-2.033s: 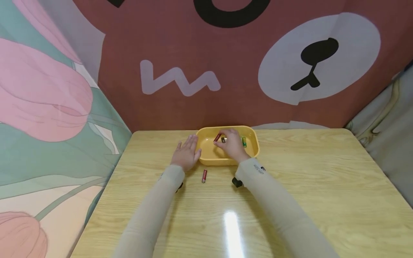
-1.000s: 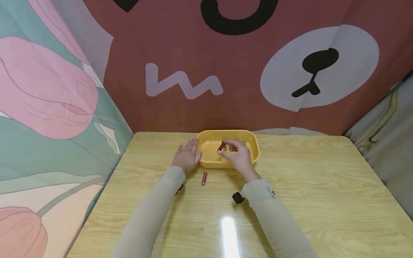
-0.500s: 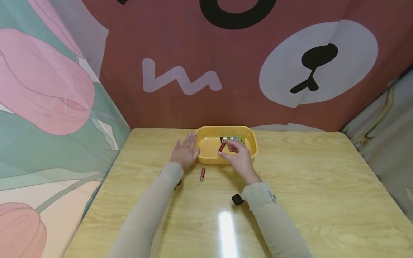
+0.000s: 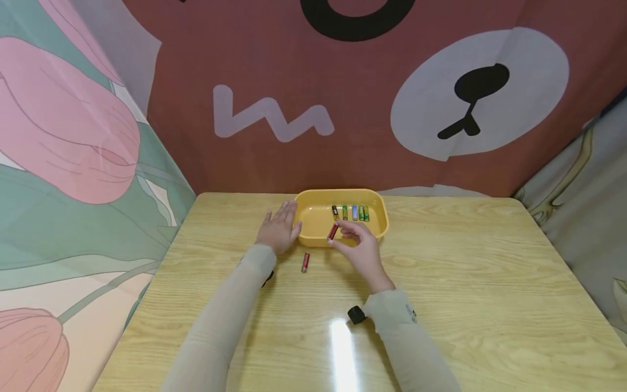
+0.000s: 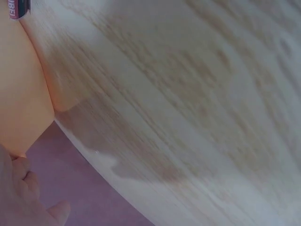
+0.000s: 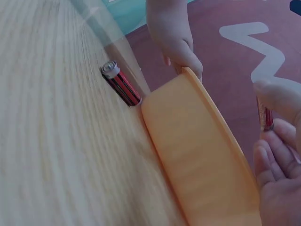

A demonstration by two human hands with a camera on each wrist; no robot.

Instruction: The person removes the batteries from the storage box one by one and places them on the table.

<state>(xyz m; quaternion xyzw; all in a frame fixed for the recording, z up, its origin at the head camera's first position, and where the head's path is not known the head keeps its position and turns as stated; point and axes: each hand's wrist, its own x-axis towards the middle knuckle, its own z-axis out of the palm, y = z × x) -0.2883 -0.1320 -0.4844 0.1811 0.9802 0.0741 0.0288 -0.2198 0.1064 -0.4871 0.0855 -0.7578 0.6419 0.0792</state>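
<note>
A backdrop (image 4: 254,60), seemingly cloth, stands behind the tray (image 4: 313,218).

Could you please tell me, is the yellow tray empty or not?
Not empty: the head view shows five batteries lying in a row inside the yellow tray.

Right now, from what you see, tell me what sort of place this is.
Probably a small staged work corner, perhaps indoors: a wood-grain table stands against a cartoon cloth, a flowered cloth hangs on the left, and a tray holds batteries.
</note>
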